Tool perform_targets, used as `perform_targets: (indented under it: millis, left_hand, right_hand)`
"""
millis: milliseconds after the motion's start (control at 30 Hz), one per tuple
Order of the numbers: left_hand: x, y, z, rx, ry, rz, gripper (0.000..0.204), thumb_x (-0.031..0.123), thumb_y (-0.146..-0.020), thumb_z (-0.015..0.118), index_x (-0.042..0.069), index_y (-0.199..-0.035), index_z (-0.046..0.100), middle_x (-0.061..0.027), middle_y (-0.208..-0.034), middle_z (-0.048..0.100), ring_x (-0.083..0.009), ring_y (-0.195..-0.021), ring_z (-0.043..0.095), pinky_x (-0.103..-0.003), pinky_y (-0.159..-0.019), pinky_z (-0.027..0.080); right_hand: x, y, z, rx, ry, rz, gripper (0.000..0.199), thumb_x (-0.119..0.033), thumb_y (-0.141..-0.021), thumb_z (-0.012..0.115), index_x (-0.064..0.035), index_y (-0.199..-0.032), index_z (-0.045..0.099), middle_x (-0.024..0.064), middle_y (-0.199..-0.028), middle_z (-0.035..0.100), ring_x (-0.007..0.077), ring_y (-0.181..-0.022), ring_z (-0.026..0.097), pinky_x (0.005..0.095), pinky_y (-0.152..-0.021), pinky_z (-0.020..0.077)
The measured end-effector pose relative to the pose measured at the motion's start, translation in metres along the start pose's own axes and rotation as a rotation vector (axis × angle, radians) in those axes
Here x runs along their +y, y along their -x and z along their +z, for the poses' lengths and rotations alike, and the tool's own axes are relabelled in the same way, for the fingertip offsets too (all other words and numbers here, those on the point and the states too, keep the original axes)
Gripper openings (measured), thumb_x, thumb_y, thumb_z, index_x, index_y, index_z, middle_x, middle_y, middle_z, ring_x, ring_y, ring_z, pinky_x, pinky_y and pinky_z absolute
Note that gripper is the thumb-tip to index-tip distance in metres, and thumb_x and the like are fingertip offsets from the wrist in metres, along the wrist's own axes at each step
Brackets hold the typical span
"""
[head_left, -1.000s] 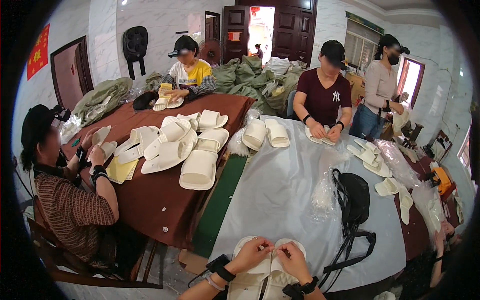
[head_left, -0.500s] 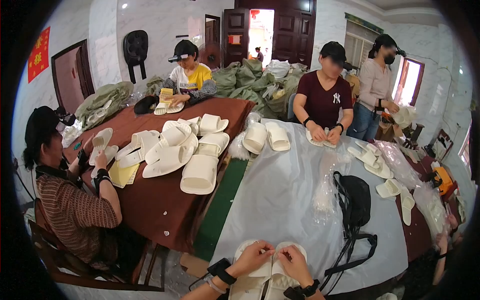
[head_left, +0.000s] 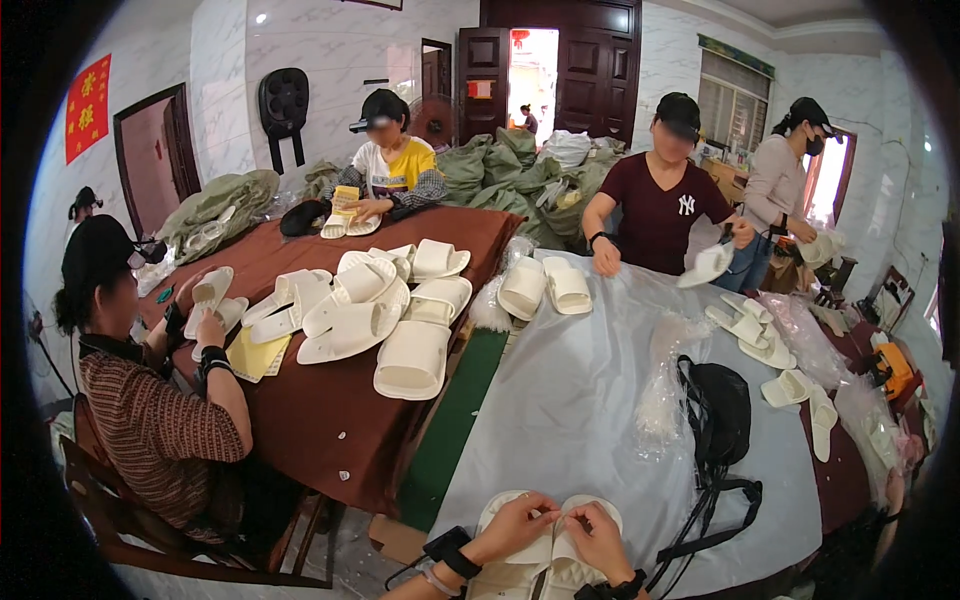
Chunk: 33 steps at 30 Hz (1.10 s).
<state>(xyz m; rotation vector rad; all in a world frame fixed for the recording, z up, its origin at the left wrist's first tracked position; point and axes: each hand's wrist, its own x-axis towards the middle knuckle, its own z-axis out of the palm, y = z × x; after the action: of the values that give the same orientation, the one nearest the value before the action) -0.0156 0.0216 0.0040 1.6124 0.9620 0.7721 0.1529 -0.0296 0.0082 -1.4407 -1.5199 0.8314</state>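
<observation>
A pair of cream slide slippers lies side by side at the table's near edge: a left slipper and a right slipper. Over the left one my left hand is closed, fingertips pinched near the slippers' inner edges. Mirroring it, my right hand pinches above the right slipper, its fingertips almost meeting the left ones. Whatever sits between the fingertips is too small to make out. Both wrists wear black bands.
A black bag with straps lies right of my hands, beside clear plastic wrapping. More slippers stand farther back on the grey sheet. Co-workers handle slippers around the brown-covered table and across from me.
My hands stay pinched together over the slippers, with little movement. Across the table, the person in dark red has drawn their hands apart and lifted a slipper to the right. The view has shifted slightly.
</observation>
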Motion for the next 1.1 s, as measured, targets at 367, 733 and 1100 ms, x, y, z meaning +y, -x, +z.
perform_targets:
  millis: [367, 733, 1100]
  left_hand:
    - [0.0, 0.001, -0.001, 0.0, -0.022, 0.015, 0.018, 0.02, -0.085, 0.062, 0.005, -0.095, 0.063, -0.0029, -0.085, 0.06, -0.0099, -0.073, 0.053, -0.024, -0.062, 0.042]
    - [0.009, 0.004, -0.003, -0.003, -0.047, -0.038, 0.016, 0.017, -0.086, 0.062, 0.003, -0.094, 0.062, -0.0034, -0.081, 0.06, -0.0099, -0.072, 0.053, -0.024, -0.062, 0.043]
    - [0.003, 0.003, 0.0, 0.015, -0.034, 0.019, 0.016, 0.017, -0.086, 0.062, 0.003, -0.092, 0.062, -0.0034, -0.082, 0.06, -0.0097, -0.07, 0.052, -0.024, -0.06, 0.042]
  right_hand:
    - [-0.019, 0.0, -0.003, -0.013, 0.023, -0.024, 0.011, -0.01, -0.083, 0.06, -0.0009, -0.088, 0.058, 0.0071, -0.082, 0.054, 0.0151, -0.069, 0.054, 0.0253, -0.061, 0.0438]
    - [-0.017, 0.001, -0.001, 0.013, 0.019, -0.021, 0.011, -0.01, -0.083, 0.06, -0.0001, -0.086, 0.058, 0.0074, -0.081, 0.054, 0.0154, -0.069, 0.054, 0.0253, -0.062, 0.0437]
    - [-0.017, 0.0, -0.001, 0.0, 0.015, -0.018, 0.012, -0.01, -0.083, 0.06, 0.0002, -0.088, 0.058, 0.0077, -0.081, 0.053, 0.0157, -0.069, 0.053, 0.0252, -0.063, 0.0436]
